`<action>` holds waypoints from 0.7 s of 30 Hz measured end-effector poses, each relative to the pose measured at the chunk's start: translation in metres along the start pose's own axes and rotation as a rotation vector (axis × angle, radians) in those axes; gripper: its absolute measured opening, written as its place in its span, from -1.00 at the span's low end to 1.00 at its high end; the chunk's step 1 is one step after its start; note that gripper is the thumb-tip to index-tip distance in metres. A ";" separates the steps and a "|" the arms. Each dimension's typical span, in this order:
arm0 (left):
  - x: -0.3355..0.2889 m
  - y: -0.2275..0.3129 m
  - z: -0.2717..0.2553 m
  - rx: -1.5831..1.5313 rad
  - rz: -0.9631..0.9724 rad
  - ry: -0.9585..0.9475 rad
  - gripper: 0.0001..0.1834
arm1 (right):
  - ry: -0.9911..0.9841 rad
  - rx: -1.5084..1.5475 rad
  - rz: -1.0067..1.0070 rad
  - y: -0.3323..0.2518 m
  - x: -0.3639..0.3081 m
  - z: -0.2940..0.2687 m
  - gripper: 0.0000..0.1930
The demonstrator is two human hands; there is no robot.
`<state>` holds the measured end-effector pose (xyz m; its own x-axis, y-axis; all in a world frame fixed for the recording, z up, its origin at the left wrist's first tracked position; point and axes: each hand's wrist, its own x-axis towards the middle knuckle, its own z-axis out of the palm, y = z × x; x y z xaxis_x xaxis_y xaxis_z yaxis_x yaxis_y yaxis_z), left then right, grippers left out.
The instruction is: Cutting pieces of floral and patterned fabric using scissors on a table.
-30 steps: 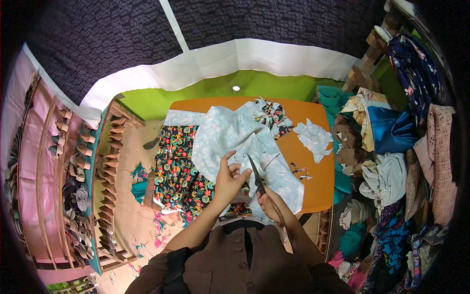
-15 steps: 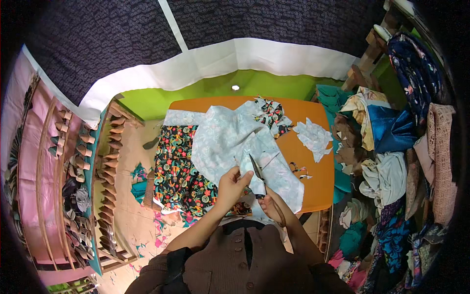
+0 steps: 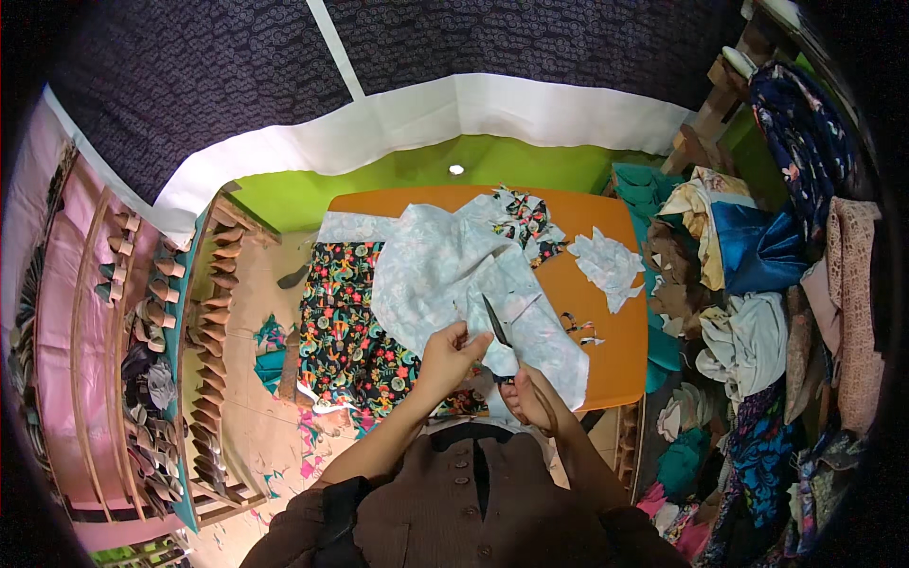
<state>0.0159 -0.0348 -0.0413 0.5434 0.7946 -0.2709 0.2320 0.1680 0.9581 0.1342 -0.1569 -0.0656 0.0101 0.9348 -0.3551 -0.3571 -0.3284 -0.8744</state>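
Note:
A pale blue patterned cloth [image 3: 445, 275] lies spread over the orange table [image 3: 606, 360]. My left hand [image 3: 450, 355] pinches the near edge of this cloth and lifts it a little. My right hand [image 3: 532, 398] grips a pair of dark scissors [image 3: 496, 324] whose blades point away from me, up into the cloth beside my left fingers. A black fabric with bright flowers [image 3: 346, 341] hangs over the table's left side under the pale cloth.
Cut pale scraps [image 3: 606, 267] and small snippets [image 3: 578, 327] lie on the right of the table. Heaps of folded fabrics [image 3: 748, 284] stand at the right. Wooden racks [image 3: 204, 360] line the floor at the left, with scraps scattered on it.
My left hand has slid slightly nearer along the cloth edge, and the scissors have shifted a little with it. The cloth lies much as before.

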 end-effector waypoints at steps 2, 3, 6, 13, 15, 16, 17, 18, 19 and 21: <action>-0.001 0.005 -0.003 -0.021 -0.056 -0.033 -0.82 | -0.001 -0.051 0.091 -0.017 -0.005 0.003 -0.29; -0.001 0.008 -0.003 -0.064 -0.076 -0.052 -0.83 | -0.002 -0.051 0.092 -0.019 -0.005 0.004 -0.29; 0.000 0.007 -0.004 -0.107 -0.091 -0.089 -0.84 | -0.009 -0.091 0.054 -0.020 -0.006 0.006 -0.32; -0.003 0.014 -0.003 -0.056 -0.119 -0.138 -0.84 | -0.019 0.051 0.064 -0.016 -0.004 0.009 -0.31; -0.002 0.013 -0.003 -0.050 -0.103 -0.141 -0.83 | -0.034 0.059 0.064 -0.016 -0.004 0.009 -0.30; -0.002 0.012 -0.003 -0.045 -0.088 -0.145 -0.83 | -0.012 0.092 0.077 -0.015 -0.005 0.009 -0.33; -0.001 0.011 -0.003 -0.047 -0.087 -0.143 -0.83 | 0.009 0.124 0.090 -0.014 -0.006 0.009 -0.36; -0.001 0.009 -0.003 -0.018 -0.087 -0.136 -0.83 | 0.007 0.123 0.090 -0.014 -0.006 0.009 -0.36; -0.001 0.009 -0.003 0.010 -0.087 -0.131 -0.83 | -0.004 0.102 0.106 -0.014 -0.007 0.010 -0.32; -0.003 0.013 -0.003 -0.017 -0.089 -0.144 -0.83 | -0.016 0.081 0.122 -0.013 -0.008 0.011 -0.28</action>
<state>0.0152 -0.0334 -0.0279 0.6315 0.6845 -0.3641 0.2716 0.2445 0.9308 0.1284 -0.1582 -0.0473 -0.0525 0.8907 -0.4516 -0.4289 -0.4285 -0.7953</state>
